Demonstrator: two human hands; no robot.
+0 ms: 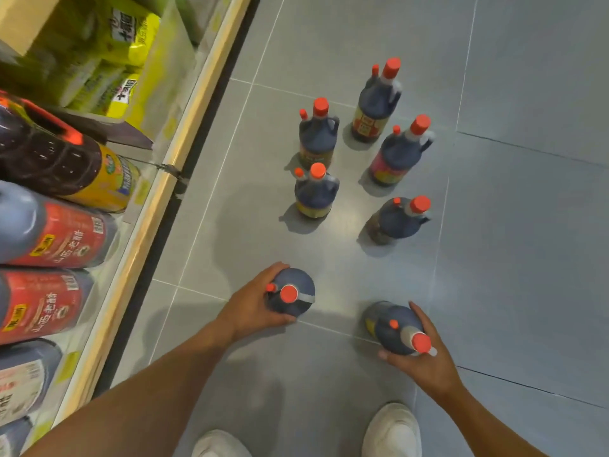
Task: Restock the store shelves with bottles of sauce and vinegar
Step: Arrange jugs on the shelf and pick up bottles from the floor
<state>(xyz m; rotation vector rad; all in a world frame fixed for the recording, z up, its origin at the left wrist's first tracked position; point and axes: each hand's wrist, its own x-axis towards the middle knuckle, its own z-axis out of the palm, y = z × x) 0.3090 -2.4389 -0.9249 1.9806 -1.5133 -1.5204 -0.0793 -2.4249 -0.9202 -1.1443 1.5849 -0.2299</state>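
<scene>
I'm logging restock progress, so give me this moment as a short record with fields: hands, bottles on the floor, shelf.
left hand: left hand grips a dark bottle from the side
right hand: right hand grips a second bottle
loose bottles: five stand upright on the floor, untouched
shelf: shelf at left holds dark bottles and yellow bags

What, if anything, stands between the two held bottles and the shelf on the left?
Nothing visible does. The left hand grips one dark red-capped bottle, the right hand another; bare grey floor lies between them and the shelf edge. Five floor bottles stand farther off.
</scene>
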